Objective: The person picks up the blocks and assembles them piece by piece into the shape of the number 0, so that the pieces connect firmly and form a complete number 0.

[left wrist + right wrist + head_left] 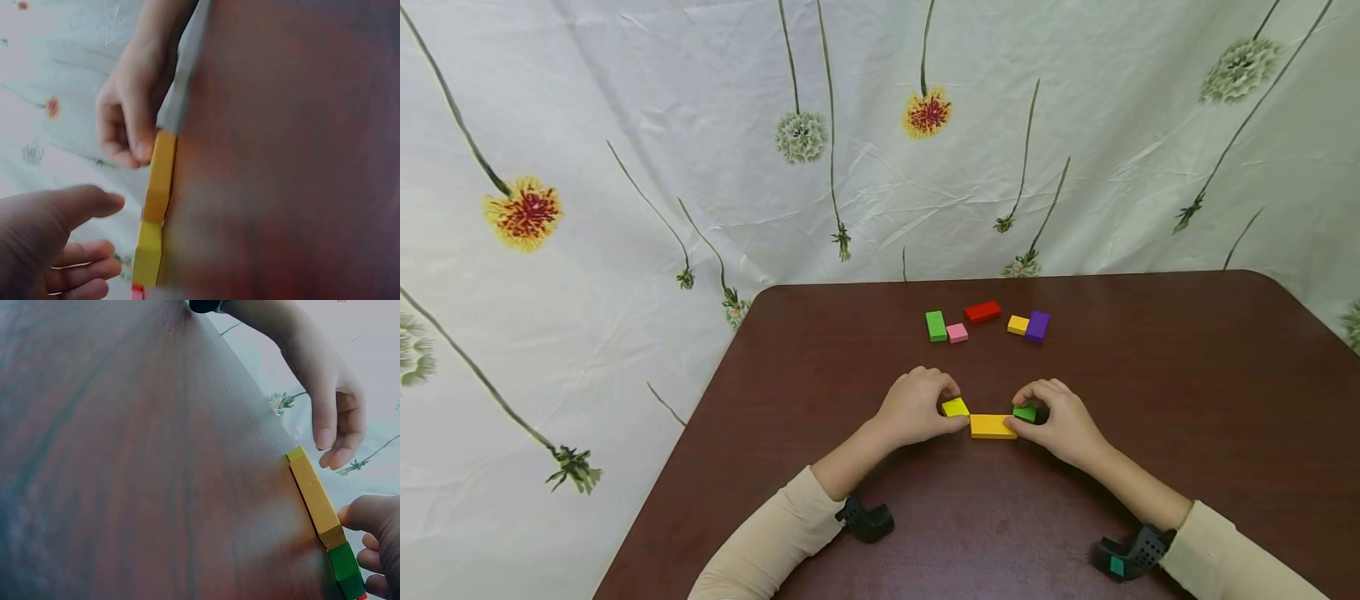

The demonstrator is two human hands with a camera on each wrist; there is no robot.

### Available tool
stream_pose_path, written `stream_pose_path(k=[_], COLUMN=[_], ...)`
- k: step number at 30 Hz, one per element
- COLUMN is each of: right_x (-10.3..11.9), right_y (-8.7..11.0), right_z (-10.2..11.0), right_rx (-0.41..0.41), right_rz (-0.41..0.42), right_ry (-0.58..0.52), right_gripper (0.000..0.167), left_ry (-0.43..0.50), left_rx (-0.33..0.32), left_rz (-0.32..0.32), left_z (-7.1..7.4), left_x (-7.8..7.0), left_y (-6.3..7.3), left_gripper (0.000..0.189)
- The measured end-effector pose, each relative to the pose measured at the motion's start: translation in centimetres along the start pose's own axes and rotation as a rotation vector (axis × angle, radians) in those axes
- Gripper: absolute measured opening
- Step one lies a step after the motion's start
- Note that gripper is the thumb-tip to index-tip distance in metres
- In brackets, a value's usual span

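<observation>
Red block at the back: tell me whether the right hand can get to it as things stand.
Probably yes. The red block lies free on the table, beyond the right hand, with bare tabletop between them. That hand now grips a small green block, so it would have to let go first.

Soft, even light fills the head view, which is sharp, with only faint shadows under the forearms on the dark surface (1150, 375) and slight bending at the edges. Both wrist views are hazy and washed out, the surface blurred and the backdrop cloth (37, 75) overexposed.
</observation>
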State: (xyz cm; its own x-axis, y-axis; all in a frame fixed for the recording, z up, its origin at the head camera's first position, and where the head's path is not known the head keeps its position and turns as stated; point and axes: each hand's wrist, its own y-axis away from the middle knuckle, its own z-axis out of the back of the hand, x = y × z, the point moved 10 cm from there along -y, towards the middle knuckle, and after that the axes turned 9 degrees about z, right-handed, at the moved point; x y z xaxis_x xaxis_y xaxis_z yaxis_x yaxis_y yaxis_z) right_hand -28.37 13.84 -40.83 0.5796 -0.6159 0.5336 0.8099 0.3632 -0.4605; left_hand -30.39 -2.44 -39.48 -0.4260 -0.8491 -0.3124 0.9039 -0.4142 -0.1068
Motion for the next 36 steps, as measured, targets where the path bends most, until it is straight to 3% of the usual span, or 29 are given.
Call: stream_pose_path(k=[4,9,14,30,36], right_x=[0.1,0.2,0.2,0.5,0.3], right_y=[0.0,0.1,0.1,-0.4,-1.4], right_z=[0.1,0.2,0.2,0.2,1.9], right_rx=[-0.009,-0.018,-0.017,0.011,-0.053], right_rz=[0.023,0.040,0.042,0.040,0.070], right_ry=[-0.002,-0.002,-0.003,0.010,0.030], right_gripper=[0.024,0.024,0.024,0.023,0.018], left_ry=[-0.059,-0.140,-0.210,-0.161,-0.162], left_rx=[-0.094,-0.152,-0.150,-0.136,-0.122], left_rz=[-0.073,-0.097,-0.109,-0.087,-0.090], left_z=[0.4,0.4,-0.1,-0.3,-0.5], left_x=[-1.6,-2.8,-3.1,-2.7,-2.9], left_y=[0.5,0.8,1.1,1.0,0.8], left_gripper=[0.028,0.028,0.028,0.028,0.028])
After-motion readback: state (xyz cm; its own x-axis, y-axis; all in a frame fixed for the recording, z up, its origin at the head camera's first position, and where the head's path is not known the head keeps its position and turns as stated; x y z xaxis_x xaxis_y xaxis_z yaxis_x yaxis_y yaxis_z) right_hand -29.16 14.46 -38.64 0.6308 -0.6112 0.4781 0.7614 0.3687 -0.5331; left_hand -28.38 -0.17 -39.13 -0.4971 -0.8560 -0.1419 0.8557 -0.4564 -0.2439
